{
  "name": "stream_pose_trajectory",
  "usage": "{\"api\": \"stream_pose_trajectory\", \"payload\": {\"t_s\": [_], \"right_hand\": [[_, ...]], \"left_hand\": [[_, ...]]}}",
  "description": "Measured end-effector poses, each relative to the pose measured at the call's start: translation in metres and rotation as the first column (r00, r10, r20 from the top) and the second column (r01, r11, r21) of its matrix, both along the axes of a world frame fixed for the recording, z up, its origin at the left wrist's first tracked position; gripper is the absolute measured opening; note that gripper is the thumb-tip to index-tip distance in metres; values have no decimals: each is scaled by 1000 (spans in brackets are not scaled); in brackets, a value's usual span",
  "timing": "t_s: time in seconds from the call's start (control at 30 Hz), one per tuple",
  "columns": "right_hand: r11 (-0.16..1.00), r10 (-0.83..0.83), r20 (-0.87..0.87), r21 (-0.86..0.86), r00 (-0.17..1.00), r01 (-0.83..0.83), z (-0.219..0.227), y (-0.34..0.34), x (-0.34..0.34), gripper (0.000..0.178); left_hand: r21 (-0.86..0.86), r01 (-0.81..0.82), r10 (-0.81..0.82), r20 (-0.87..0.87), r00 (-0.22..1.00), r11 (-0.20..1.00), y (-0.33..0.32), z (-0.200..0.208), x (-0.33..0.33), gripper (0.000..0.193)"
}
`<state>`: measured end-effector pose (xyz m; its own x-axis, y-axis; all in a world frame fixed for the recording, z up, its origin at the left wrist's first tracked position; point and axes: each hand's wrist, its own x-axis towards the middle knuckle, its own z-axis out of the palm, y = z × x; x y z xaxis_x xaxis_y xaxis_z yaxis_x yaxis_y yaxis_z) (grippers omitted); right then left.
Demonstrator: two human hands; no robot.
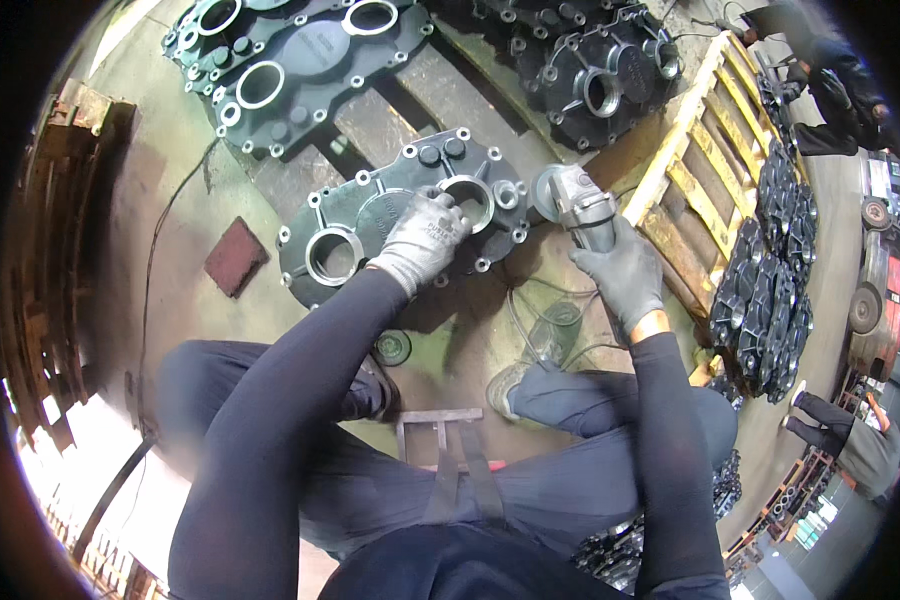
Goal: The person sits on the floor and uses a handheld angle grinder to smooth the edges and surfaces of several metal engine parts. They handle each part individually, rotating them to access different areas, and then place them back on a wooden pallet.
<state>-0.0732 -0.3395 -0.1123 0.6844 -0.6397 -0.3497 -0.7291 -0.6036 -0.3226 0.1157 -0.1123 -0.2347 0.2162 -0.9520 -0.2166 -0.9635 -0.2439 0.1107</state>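
Observation:
A dark metal housing cover [370, 208] with shiny machined bores and small bolt holes lies tilted in front of me, its far side by a wooden pallet. My left hand [428, 235], in a light grey glove, grips it at the rim of the right-hand large bore, fingers curled over the edge. In my right hand [625, 270], in a darker grey glove, is an angle grinder [582, 205]. Its disc is just right of the cover's right end; whether they touch I cannot tell.
More housing covers [305, 75] rest on the pallet [375, 125] beyond, with another stack [620, 85] at far right. A reddish-brown square block [237, 257] and a round disc [392, 347] lie on the floor. Cables [515, 310] trail near my feet. A yellow pallet [705, 180] leans right; people stand beyond.

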Motion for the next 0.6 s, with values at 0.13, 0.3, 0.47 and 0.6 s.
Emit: {"api": "stream_pose_trajectory", "payload": {"t_s": [0.13,0.3,0.47,0.6], "right_hand": [[1000,10,-42,-4,999,-10,-3,-10,-3,68],[999,34,-23,9,999,-34,-16,-6,-4,70],[990,118,9,-78,993,-117,-36,-15,-23,64],[971,201,-51,-119,978,-205,-38,-10,-19,67]], "left_hand": [[-21,32,-33,-40,999,999,13,10,-12,27],[50,-38,44,-123,991,998,18,66,-1,27],[202,104,-73,-157,985,974,14,184,-27,15],[248,217,-142,-287,947,944,30,191,-53,19]]}}
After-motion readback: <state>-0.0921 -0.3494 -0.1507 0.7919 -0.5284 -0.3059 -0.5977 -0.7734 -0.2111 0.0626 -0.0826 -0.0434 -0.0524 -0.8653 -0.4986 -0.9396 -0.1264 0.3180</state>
